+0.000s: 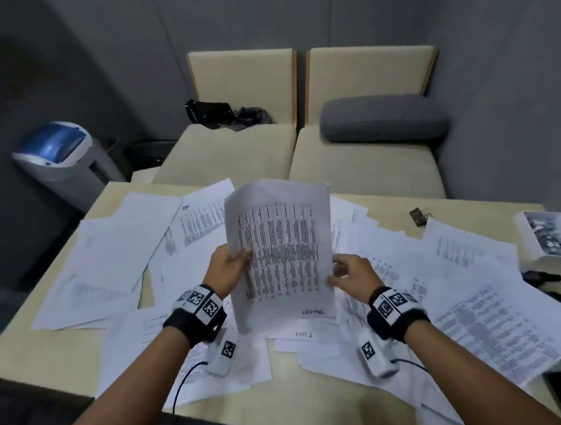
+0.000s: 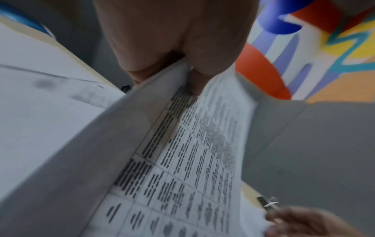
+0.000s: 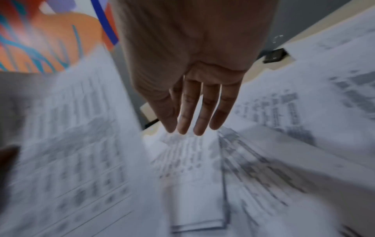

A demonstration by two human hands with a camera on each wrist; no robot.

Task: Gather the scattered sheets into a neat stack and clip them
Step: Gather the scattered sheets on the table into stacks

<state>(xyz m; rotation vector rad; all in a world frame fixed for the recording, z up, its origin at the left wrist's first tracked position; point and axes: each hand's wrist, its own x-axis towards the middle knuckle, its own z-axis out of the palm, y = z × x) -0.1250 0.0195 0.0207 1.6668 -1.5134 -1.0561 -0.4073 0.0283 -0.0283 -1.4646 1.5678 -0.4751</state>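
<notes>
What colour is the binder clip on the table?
The clip is black; the head view shows it best.

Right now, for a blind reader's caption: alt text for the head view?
The left hand grips printed sheets upright, the right hand at their edge, over a table strewn with papers; a binder clip lies far right.

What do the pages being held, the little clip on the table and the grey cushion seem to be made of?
Held sheets: thin matte white paper printed with tables; they bend where the left hand grips them. Binder clip: looks like dark metal, though too small to be sure. Grey cushion: probably woven fabric, with soft rounded edges and no shine.
</notes>
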